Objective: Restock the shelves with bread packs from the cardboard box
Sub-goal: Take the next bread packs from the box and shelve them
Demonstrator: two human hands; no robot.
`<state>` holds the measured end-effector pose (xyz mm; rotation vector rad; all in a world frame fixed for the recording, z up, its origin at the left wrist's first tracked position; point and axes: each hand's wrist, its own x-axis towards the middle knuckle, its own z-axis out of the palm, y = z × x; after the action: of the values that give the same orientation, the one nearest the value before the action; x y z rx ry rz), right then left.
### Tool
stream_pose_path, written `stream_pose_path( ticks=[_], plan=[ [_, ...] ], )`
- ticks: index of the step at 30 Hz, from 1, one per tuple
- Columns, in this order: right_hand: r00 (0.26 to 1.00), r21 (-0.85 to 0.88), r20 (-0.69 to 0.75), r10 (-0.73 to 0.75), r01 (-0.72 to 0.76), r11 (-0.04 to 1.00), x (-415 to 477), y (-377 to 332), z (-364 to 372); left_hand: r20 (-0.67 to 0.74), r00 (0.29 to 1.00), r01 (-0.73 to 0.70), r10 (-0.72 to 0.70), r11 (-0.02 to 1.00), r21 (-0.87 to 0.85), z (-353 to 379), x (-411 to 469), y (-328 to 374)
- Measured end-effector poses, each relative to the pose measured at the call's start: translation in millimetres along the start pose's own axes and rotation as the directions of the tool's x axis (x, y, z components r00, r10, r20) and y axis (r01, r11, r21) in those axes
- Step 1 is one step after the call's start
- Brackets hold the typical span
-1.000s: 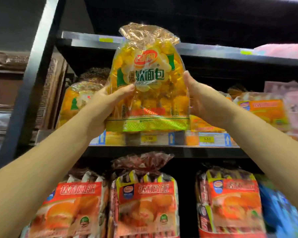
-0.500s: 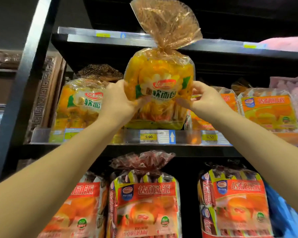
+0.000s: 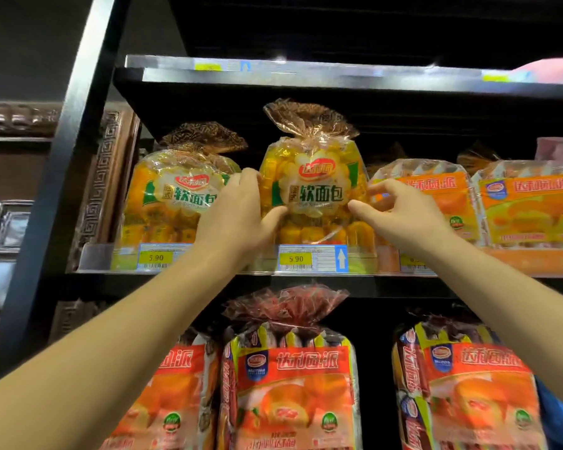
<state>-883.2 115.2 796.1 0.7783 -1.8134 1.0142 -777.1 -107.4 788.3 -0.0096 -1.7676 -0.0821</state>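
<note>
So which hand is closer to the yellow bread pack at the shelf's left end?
The left. The left hand grips the middle yellow pack and overlaps the right edge of the left-end pack; the right hand is at the middle pack's far side.

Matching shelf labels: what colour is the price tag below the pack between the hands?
Yellow price tag, clearest in head view.
</note>
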Motion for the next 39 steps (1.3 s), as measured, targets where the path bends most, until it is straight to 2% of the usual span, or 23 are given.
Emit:
stream_pose_path(
  ticks=[5, 15, 21, 26, 28, 33, 39],
  plan=[
    [0.999, -0.04, -0.037, -0.022, 0.02, 0.999, -5, -3, 4, 0.019, 0.999, -0.052, 0.05, 0.994, 0.094, -3, -6, -2],
    [1.0, -0.175, 0.023, -0.011, 0.014, 0.985, -19, -3, 7, 0.077, 0.994, -0.083, 0.078, 0.994, 0.075, -3, -15, -3],
    [0.999, -0.179, 0.043, 0.002, 0.005, 0.984, -27, -1, 2, 0.107, 0.99, -0.098, 0.091, 0.993, 0.06, -13, -22, -3],
    [0.988, -0.307, 0.103, -0.119, 0.145, 0.94, -49, -13, 4, 0.087, 0.983, -0.169, 0.161, 0.981, 0.095, -41, -37, -5],
    [0.972, -0.327, 0.135, -0.194, 0.228, 0.917, -65, -24, 7, 0.107, 0.975, -0.213, 0.196, 0.96, 0.181, -55, -47, -7],
    [0.926, -0.216, 0.217, -0.308, 0.354, 0.91, -115, -62, 21, 0.22, 0.953, -0.277, 0.21, 0.898, 0.342, -92, -89, -17],
    [0.85, -0.006, 0.348, -0.395, 0.423, 0.906, -185, -102, 58, 0.407, 0.912, -0.212, 0.048, 0.905, 0.368, -137, -160, -46]
  ],
)
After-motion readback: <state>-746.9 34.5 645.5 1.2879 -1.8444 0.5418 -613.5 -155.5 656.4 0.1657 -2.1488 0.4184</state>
